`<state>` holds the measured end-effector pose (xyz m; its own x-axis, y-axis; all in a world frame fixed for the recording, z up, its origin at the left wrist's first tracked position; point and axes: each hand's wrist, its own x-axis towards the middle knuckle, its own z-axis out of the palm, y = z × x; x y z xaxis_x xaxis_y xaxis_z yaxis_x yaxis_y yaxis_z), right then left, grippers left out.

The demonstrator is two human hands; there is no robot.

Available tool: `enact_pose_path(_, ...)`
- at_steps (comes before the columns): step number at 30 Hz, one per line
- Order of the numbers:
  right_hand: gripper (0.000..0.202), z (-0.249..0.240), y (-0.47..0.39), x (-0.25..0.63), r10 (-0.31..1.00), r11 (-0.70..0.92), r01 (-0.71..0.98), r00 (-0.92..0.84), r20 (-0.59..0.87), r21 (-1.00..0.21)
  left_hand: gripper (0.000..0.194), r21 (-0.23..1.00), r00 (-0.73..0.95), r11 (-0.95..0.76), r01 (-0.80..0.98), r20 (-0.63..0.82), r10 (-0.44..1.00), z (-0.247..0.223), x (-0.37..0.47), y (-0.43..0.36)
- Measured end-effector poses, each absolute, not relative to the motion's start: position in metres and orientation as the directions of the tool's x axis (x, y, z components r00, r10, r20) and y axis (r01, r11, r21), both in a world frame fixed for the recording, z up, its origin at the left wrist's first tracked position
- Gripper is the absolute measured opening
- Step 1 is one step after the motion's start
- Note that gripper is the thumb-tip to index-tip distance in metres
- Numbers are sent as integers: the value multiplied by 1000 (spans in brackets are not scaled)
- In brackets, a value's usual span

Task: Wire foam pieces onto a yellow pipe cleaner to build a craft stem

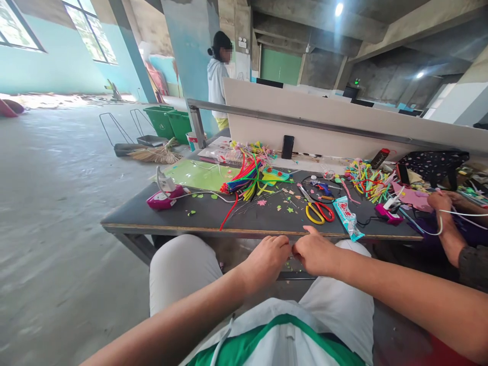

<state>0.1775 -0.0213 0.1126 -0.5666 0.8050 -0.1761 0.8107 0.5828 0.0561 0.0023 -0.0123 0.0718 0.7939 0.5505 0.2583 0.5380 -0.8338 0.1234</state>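
Note:
My left hand [267, 257] and my right hand [318, 253] are close together over my lap, just in front of the table edge. Both have their fingers curled in. Whatever they may pinch between them is hidden or too small to make out. Beyond them on the dark table [263, 218] lie scissors [304, 193] with one yellow and one red handle. A blue and white wrapper [346, 216] lies right of the scissors, poking over the edge. Farther back is a bundle of coloured pipe cleaners [244, 180], with red, blue and green stems.
Small paper scraps litter the table. A magenta power strip [163, 198] sits at the left, a black phone [288, 147] leans at the back. More coloured strips [368, 180] lie right. A co-worker's hands [444, 206] hold a white cord. Another person [218, 76] stands behind the partition.

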Motion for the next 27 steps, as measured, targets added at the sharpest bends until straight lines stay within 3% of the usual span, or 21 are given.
enact_pose_path(5, 16, 112, -23, 176, 748, 657, 750, -635, -192, 80, 15, 218, 846, -890, 401, 285, 451, 59, -2, 2)
enact_pose_path(10, 18, 107, -29, 177, 642, 765, 616, -754, -140, 189, 20, 504, 820, -800, 325, 270, 504, 57, -4, 5)
enact_pose_path(12, 19, 105, -31, 179, 572, 807, 541, -816, -86, 237, 20, 688, 785, -639, 344, 163, 598, 57, -4, 7)
enact_pose_path(15, 16, 105, -33, 180, 486, 831, 460, -874, -6, 313, 15, 931, 714, -171, 322, -119, 690, 55, -4, 11)
enact_pose_path(18, 14, 106, -34, 177, 398, 841, 387, -916, 50, 379, 12, 937, 724, 296, 184, -333, 605, 48, -4, 15)
enact_pose_path(21, 18, 108, -36, 172, 301, 852, 300, -951, 67, 430, 9, 832, 787, 530, 163, -433, 438, 42, -5, 19)
enact_pose_path(24, 16, 111, -36, 170, 314, 863, 300, -949, 34, 405, 11, 818, 823, 516, 254, -463, 328, 46, -9, 24)
enact_pose_path(27, 13, 115, -30, 173, 506, 829, 470, -861, -49, 303, 19, 895, 777, 231, 381, -445, 445, 60, -20, 35)
